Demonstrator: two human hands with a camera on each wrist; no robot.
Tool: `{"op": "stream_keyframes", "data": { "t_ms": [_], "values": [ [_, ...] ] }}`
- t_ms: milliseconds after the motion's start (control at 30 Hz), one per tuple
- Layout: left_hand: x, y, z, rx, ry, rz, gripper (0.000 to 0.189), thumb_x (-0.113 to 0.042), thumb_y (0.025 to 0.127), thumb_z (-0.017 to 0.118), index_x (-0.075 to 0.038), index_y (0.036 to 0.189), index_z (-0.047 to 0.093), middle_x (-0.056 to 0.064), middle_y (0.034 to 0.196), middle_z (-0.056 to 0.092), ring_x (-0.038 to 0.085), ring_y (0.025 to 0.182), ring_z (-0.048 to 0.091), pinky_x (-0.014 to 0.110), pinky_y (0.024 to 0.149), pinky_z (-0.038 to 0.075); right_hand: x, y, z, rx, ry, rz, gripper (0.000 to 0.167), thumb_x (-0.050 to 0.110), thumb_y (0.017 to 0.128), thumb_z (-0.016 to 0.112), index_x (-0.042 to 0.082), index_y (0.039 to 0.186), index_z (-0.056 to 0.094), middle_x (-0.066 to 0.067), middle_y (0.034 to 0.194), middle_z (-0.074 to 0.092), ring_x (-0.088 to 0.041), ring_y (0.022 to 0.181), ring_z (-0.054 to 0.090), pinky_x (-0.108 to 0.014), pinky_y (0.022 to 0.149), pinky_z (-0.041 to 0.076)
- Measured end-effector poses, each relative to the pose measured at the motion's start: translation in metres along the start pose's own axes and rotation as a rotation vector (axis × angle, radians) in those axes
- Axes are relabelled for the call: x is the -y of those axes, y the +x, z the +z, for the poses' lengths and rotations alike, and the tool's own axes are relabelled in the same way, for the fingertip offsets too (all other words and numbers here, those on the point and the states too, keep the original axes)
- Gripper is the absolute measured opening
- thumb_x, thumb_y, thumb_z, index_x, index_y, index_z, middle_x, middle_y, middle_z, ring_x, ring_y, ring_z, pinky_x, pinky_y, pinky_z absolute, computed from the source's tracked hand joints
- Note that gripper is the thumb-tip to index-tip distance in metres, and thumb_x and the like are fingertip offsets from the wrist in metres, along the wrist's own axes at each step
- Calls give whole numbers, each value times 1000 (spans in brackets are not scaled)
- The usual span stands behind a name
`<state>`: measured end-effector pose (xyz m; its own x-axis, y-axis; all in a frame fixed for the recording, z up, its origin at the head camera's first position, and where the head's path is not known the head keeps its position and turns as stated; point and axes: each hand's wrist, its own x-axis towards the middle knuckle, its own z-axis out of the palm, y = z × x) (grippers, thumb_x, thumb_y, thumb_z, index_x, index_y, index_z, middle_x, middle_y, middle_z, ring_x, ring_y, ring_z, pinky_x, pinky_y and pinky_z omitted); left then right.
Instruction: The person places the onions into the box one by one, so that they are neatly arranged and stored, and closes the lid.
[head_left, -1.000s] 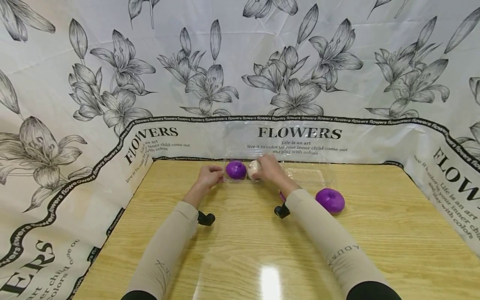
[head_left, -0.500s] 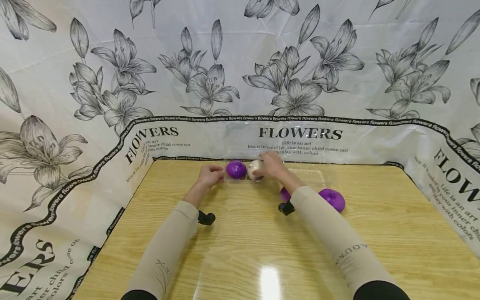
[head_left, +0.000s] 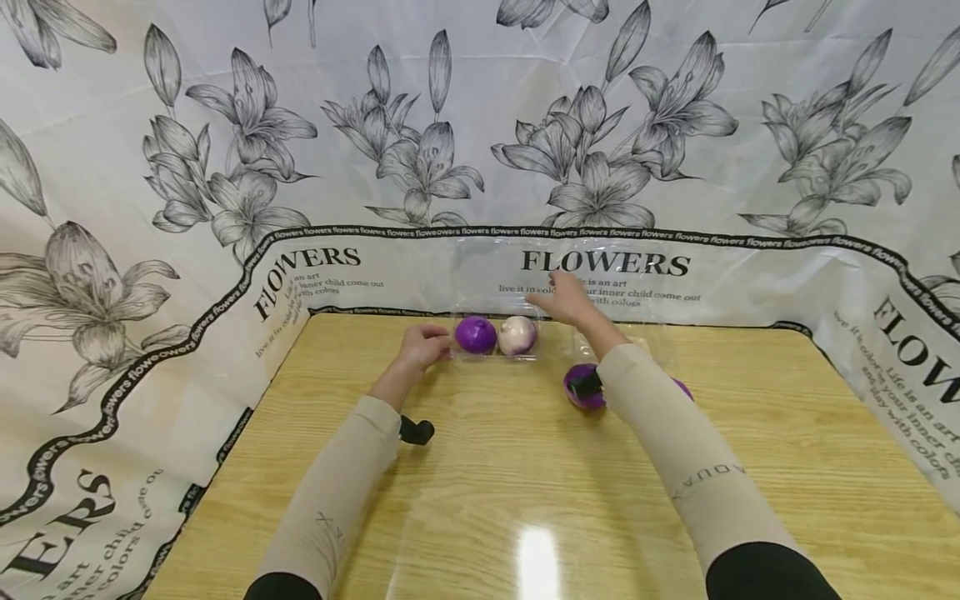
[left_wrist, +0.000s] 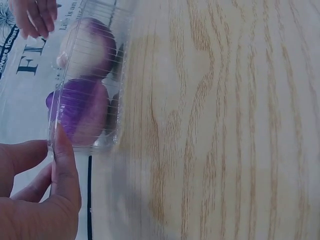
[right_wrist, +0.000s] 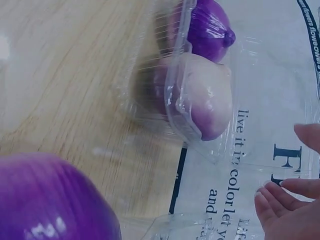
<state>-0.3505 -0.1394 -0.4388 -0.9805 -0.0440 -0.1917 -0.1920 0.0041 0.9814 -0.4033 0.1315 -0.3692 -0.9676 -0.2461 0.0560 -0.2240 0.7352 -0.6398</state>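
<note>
In the head view, a clear plastic clamshell box (head_left: pixel 495 358) near the back edge holds a shiny purple onion (head_left: pixel 476 335) and, to its right, a white bulb with purple sides (head_left: pixel 517 335). My left hand (head_left: pixel 425 346) pinches the box's left rim between thumb and fingers, as the left wrist view shows. My right hand (head_left: pixel 562 298) is raised above and behind the bulb, fingers spread, with nothing in it. The box's clear lid (right_wrist: pixel 255 65) stands open at the back. The right wrist view shows another purple onion (right_wrist: pixel 55 205) close up.
A purple onion (head_left: pixel 581 386) lies on the wooden table (head_left: pixel 495 483) beneath my right wrist; another purple onion (head_left: pixel 684 389) is mostly hidden by the sleeve. More clear plastic (head_left: pixel 663 346) lies at back right. Flower-printed cloth (head_left: pixel 420 192) walls the table.
My right hand has let go of the white-and-purple bulb, leaving it in the box, and has risen back and to the right. My left hand stays at the rim.
</note>
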Motion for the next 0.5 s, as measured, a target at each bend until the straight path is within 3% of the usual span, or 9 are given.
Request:
{"op": "stream_keyframes", "data": {
  "t_ms": [267,500],
  "values": [
    [0,0,2,-8,2,6,30,6,99,59,13,129,59,20,115,59,32,95,66,39,95,61,-1,12,-4,16,216,103,63,18,108,41,-7,160,15,-26,163,26,-42,151,26,-52,126,26],
    [2,2,0,-5,13,0,31,4,101,59,12,131,58,22,120,59,33,97,67,34,89,63,4,17,-5,-9,363,85,61,16,109,36,-4,161,12,-23,165,25,-38,152,25,-49,126,29]
  ]
}}
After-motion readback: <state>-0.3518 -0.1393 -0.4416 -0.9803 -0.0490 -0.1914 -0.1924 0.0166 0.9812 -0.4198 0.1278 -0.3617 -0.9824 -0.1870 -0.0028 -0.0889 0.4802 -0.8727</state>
